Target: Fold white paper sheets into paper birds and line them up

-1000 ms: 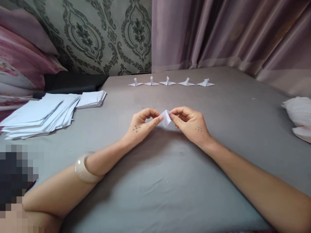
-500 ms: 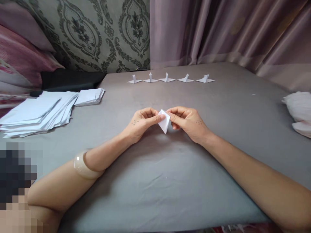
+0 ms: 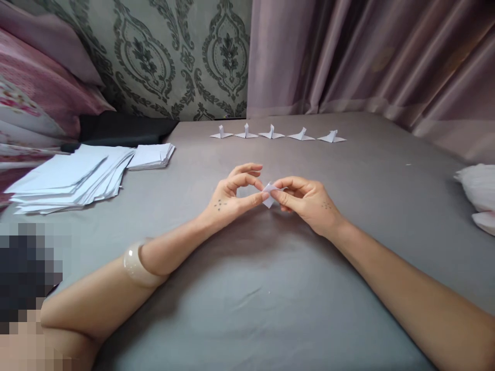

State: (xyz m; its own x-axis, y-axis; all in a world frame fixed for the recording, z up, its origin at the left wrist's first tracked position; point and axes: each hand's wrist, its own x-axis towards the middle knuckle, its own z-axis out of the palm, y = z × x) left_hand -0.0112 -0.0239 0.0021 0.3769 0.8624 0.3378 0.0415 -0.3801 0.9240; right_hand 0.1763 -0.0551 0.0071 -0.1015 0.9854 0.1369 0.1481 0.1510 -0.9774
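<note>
A small folded piece of white paper (image 3: 269,201) is held up between my two hands, above the grey cloth. My left hand (image 3: 235,196) pinches its left edge between thumb and index finger, the other fingers raised and curled apart. On the other side, my right hand (image 3: 309,200) grips the paper with its thumb in front and fingers behind. Parts of the folds are hidden by the thumbs. A pale bangle (image 3: 139,265) circles my left forearm.
Several folded white paper figures (image 3: 271,133) stand in a row at the back of the grey cloth surface (image 3: 247,309). At the left lie a stack of white paper sheets (image 3: 69,175) and a smaller stack (image 3: 150,156). A white bundle (image 3: 477,185) is at the right edge.
The folded paper shows less of its face, now smaller between the fingers. My left fingers have lifted and spread, while my right hand covers more of the paper. The view has shifted slightly.
</note>
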